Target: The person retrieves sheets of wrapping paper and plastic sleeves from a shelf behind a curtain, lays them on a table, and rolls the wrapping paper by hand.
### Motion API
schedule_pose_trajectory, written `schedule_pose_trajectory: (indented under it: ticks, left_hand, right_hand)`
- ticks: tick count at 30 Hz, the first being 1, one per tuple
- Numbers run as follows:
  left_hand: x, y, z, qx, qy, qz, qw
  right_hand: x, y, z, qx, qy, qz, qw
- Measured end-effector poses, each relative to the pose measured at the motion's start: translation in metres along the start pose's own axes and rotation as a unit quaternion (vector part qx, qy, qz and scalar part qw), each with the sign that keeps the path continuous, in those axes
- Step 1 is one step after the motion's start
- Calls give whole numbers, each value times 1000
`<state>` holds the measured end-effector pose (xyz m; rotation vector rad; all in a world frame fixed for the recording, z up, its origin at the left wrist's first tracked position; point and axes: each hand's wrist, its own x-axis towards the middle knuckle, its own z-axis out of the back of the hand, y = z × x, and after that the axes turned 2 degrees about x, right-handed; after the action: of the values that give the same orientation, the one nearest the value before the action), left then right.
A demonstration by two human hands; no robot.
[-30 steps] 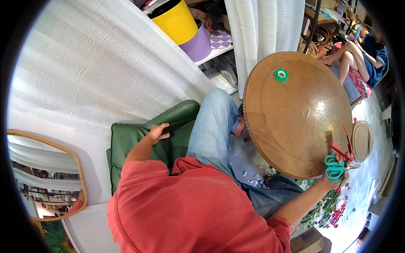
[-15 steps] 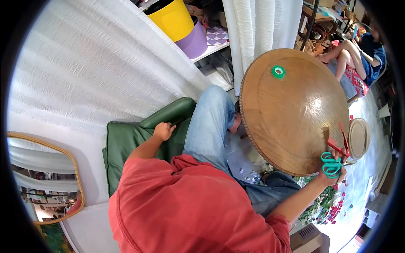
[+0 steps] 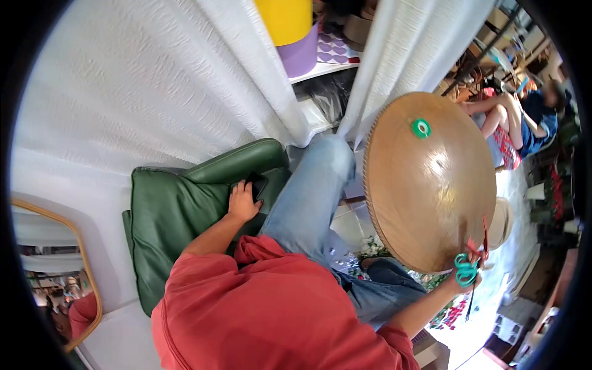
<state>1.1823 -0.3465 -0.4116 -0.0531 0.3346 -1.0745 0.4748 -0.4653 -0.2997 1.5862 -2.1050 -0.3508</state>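
My left hand (image 3: pixel 244 203) is low over the green seat beside my thigh, its fingers and thumb around the lower end of a black phone (image 3: pixel 259 184). At the near right edge of the round wooden table (image 3: pixel 425 203), my right hand (image 3: pixel 470 281) is closed on teal-handled scissors (image 3: pixel 466 270). The same hand also holds a red-handled cutting tool (image 3: pixel 478 246), whose kind I cannot make out fully. A roll of green tape (image 3: pixel 421 128) lies on the far part of the tabletop.
I sit in a green armchair (image 3: pixel 166 228) beside white curtains (image 3: pixel 160 80). Red flowers and leaves (image 3: pixel 450 313) are on the floor by a cardboard box (image 3: pixel 430 350). A round stool (image 3: pixel 502 223) stands behind the table. Another person (image 3: pixel 533 120) sits at the far right.
My left hand has shifted on the seat, and a black phone now shows at its fingers. My right hand still holds the scissors and red tool, tilted a little differently. The view has turned.
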Motion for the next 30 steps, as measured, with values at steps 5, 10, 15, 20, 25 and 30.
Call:
schedule_pose_trajectory:
  ticks: [5, 10, 15, 20, 25, 30]
  left_hand:
    - [27, 5, -20, -100, -40, 5, 994]
    - [37, 13, -19, -212, -56, -67, 973]
    - [45, 24, 0, -193, -10, -146, 970]
    - [33, 22, 24, -173, 36, -142, 974]
    - [28, 22, 30, -178, 30, -150, 972]
    - [49, -48, 70, -375, -92, -221, 896]
  right_hand:
    - [-31, -3, -49, 51, -88, 26, 995]
    - [-27, 3, -98, -70, -118, 35, 990]
    - [-18, -20, -151, -66, -37, 0, 997]
    - [-6, -31, -164, -103, -72, 29, 992]
    - [-5, -55, -188, -66, -101, 56, 991]
    - [-2, -37, -159, -56, -79, 66, 993]
